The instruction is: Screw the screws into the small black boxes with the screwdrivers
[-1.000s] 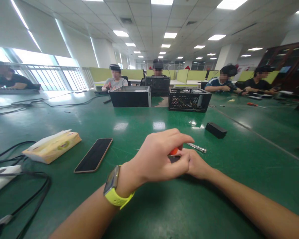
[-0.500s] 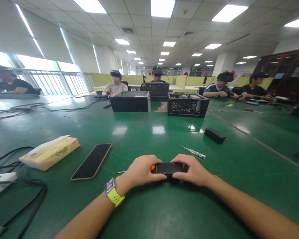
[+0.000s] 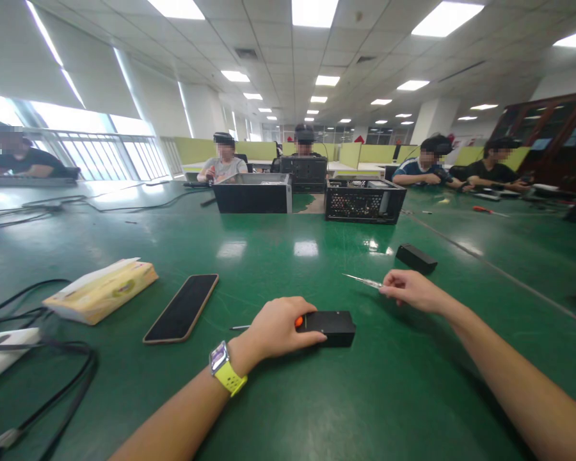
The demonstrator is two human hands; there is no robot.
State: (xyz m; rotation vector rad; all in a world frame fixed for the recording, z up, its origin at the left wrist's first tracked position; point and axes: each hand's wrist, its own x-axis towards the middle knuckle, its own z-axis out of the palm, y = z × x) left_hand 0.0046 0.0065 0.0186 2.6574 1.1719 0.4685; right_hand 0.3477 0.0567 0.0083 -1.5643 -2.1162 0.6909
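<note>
My left hand (image 3: 281, 330) is closed around the left end of a black rectangular box (image 3: 340, 326) lying on the green table. An orange tip (image 3: 298, 322) shows between its thumb and forefinger, and a thin metal shaft (image 3: 240, 328) sticks out to the left; these look like one screwdriver, its middle hidden under the hand. Off to the right, my right hand (image 3: 415, 290) pinches the handle of a slim screwdriver (image 3: 363, 280), whose pointed end faces left. Just beyond that hand sits a second black box (image 3: 416, 257).
A phone (image 3: 182, 308) and a tissue pack (image 3: 103, 289) lie on the left, beside black cables (image 3: 72, 390) and a white power strip (image 3: 7, 352). Two computer cases (image 3: 252, 194) (image 3: 365, 202) stand across the table. Several people sit around it.
My right hand has let go of the black box, moved right and taken hold of the slim screwdriver. My left hand stays on the box.
</note>
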